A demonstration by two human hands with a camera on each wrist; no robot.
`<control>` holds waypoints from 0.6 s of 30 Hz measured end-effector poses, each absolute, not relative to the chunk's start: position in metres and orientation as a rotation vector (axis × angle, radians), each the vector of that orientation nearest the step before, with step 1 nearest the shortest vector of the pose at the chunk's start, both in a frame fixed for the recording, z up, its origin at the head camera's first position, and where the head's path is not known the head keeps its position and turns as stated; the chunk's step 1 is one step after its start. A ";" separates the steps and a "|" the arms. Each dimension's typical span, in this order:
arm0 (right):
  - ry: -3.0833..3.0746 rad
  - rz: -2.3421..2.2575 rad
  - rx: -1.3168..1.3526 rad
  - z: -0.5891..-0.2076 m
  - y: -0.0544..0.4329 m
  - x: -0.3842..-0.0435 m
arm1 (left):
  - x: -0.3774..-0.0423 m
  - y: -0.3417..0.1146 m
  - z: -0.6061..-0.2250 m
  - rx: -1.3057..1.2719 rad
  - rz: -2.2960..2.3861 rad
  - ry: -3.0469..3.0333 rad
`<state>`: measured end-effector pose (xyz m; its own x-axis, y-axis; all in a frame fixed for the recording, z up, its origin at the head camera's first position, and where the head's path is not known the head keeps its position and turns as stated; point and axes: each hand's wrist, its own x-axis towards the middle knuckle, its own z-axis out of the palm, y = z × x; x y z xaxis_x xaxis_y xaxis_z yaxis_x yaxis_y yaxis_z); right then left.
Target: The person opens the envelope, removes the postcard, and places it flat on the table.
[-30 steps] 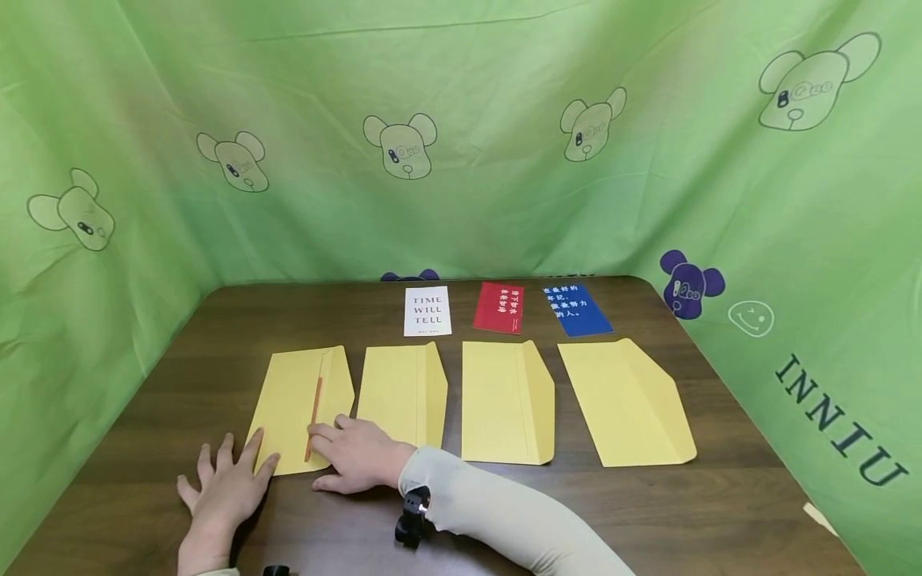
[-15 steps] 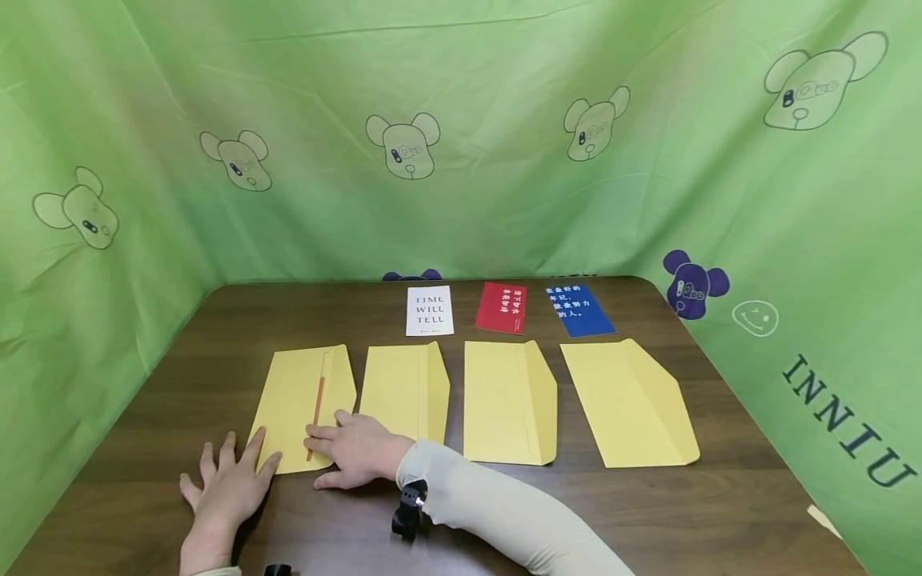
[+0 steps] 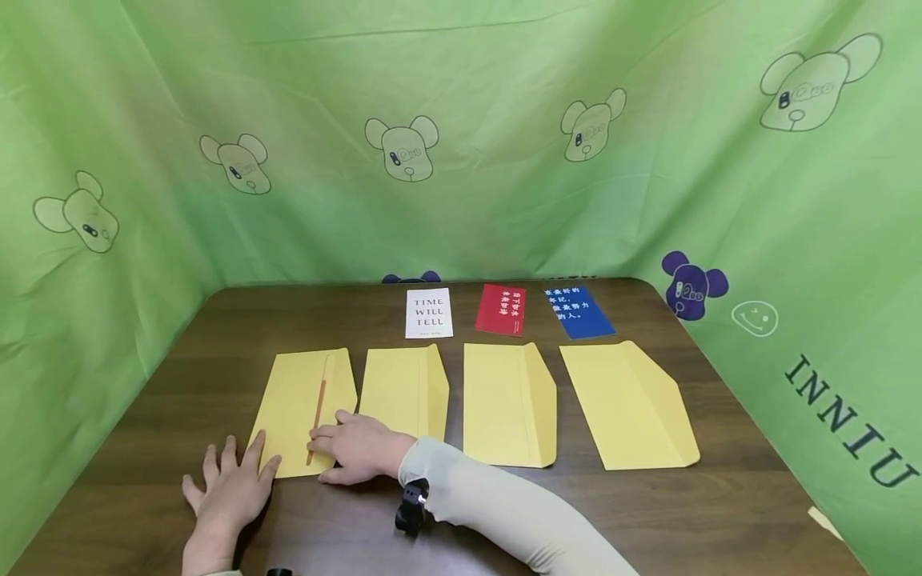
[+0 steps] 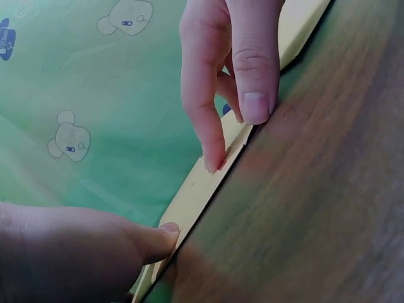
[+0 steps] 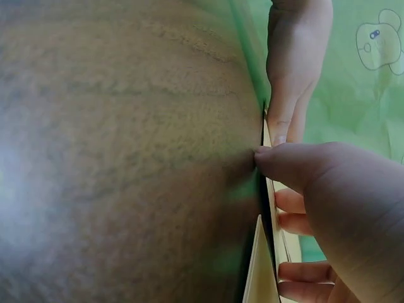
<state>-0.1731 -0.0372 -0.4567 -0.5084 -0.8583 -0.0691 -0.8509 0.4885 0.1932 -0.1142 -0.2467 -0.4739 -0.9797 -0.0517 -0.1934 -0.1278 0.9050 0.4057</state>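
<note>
Leftmost in the row lies a yellow envelope [image 3: 284, 392] with a thin orange-red strip [image 3: 320, 404] along its flap side. My left hand [image 3: 232, 492] is spread at its near left corner, thumb and index fingertips on the paper. In the left wrist view, the left thumb presses the envelope [image 4: 196, 189] close to its edge. My right hand [image 3: 360, 448] rests over the near right part, fingertips at the strip's near end. The right thumb [image 5: 287, 161] lies by the envelope's near edge. The right fingers hide part of the strip.
Three more yellow envelopes [image 3: 392, 384], [image 3: 493, 400], [image 3: 619, 400] lie to the right, flaps unfolded. Behind them are a white card [image 3: 429, 314], a red card [image 3: 500, 310] and a blue card [image 3: 579, 312]. Green cloth [image 3: 461, 216] surrounds the brown table [image 3: 576, 512].
My right fingertips have shifted slightly across the strip's near end. The left hand keeps its place on the envelope's corner, and the envelopes and cards stay put.
</note>
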 end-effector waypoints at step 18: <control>-2.598 -0.157 1.627 -0.460 -0.026 -0.178 | -0.112 -0.247 -0.473 -0.148 0.639 2.883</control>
